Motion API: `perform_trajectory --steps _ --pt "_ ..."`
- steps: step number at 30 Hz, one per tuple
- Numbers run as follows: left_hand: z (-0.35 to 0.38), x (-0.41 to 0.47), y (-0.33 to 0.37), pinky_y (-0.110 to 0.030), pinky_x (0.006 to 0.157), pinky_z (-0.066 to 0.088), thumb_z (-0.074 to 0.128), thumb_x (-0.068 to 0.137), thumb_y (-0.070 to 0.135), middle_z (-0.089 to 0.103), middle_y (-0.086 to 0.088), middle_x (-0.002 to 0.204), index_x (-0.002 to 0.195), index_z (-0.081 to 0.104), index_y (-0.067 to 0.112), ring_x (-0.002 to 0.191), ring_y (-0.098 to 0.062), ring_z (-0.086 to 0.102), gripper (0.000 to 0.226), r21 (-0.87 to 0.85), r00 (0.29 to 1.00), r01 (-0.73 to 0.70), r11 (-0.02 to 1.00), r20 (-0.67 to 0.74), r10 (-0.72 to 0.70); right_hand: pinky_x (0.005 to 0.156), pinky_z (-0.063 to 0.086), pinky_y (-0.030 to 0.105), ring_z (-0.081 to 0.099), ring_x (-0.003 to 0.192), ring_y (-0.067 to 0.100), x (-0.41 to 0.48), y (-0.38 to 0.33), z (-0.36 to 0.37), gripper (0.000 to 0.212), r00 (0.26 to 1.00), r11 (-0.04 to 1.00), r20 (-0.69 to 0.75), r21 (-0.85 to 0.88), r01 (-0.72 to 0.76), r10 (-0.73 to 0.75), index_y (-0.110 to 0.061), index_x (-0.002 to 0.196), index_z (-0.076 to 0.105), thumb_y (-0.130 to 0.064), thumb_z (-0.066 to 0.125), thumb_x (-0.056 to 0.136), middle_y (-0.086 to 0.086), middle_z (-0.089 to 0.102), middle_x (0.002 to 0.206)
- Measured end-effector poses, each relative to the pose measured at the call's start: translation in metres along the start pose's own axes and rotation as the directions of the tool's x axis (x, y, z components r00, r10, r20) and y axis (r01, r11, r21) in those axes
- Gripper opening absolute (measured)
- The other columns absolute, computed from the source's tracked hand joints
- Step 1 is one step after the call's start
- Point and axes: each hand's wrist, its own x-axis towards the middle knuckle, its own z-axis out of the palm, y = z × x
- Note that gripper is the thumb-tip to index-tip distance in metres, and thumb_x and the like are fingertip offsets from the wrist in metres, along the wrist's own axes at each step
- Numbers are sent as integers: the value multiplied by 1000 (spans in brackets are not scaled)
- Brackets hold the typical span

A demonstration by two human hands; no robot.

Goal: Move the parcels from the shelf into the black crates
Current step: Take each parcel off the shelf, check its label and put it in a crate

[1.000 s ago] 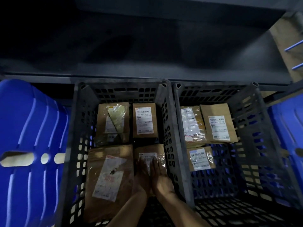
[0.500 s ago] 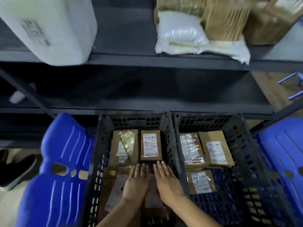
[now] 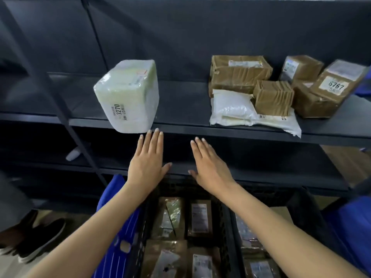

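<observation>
Labels legible: "3270" on the white wrapped parcel [image 3: 128, 97], "6767" on a brown box [image 3: 339, 83] far right. Your left hand [image 3: 147, 163] and right hand [image 3: 209, 167] are flat, fingers straight, holding nothing. The white parcel overhangs the dark metal shelf [image 3: 180, 101] edge, just above your left fingertips. The black crate [image 3: 227, 233] below holds brown parcels.

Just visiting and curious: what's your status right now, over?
Left hand, right hand open, empty, just below shelf edge. White parcel 3270 at front edge, not yet gripped. Nothing between hands and it.
</observation>
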Motion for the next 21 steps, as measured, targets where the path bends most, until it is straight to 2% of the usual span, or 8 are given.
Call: perform_trajectory --steps 5,8,12,15,18,21 --pt "-32 29 -40 -45 118 13 61 87 44 22 -21 155 147 19 -5 145 -34 20 87 30 992 56 998 -115 -52 118 5 32 1 148 25 48 -13 -31 86 993 994 -75 -62 86 -91 -5 151 1 -39 54 93 13 3 160" --pt "-47 43 -72 -45 118 5 57 89 43 16 -20 157 148 15 -4 146 -33 13 87 31 982 100 995 -166 -93 118 9 33 3 147 25 80 -25 -50 87 985 993 -128 -35 115 -118 -5 151 2 -41 56 92 12 4 160" --pt "-62 64 -118 -44 120 1 61 84 51 11 -18 158 149 12 -4 147 -31 7 98 -84 961 178 980 -200 -192 116 19 33 4 147 23 126 -45 -72 94 981 991 -156 55 123 -113 -8 151 2 -46 60 88 9 3 160" --pt "-68 80 -146 -43 120 3 66 76 57 9 -18 159 149 11 -4 148 -31 5 110 -156 956 230 961 -149 -253 111 29 36 6 147 23 157 -60 -81 100 985 989 -122 71 128 -118 -9 152 3 -48 65 84 9 2 160" --pt "-67 97 -165 -42 121 4 69 70 59 9 -17 159 149 8 -3 148 -29 5 118 -230 962 258 938 -25 -271 104 39 42 13 146 26 182 -73 -82 102 990 988 -68 80 131 -126 -10 151 6 -49 68 81 9 5 159" --pt "-62 112 -172 -43 118 17 75 67 56 20 -14 157 150 11 1 145 -30 15 118 -389 945 325 862 107 -308 99 45 44 17 145 25 199 -82 -76 100 992 987 -48 104 119 -115 -11 150 11 -49 70 79 9 8 159"
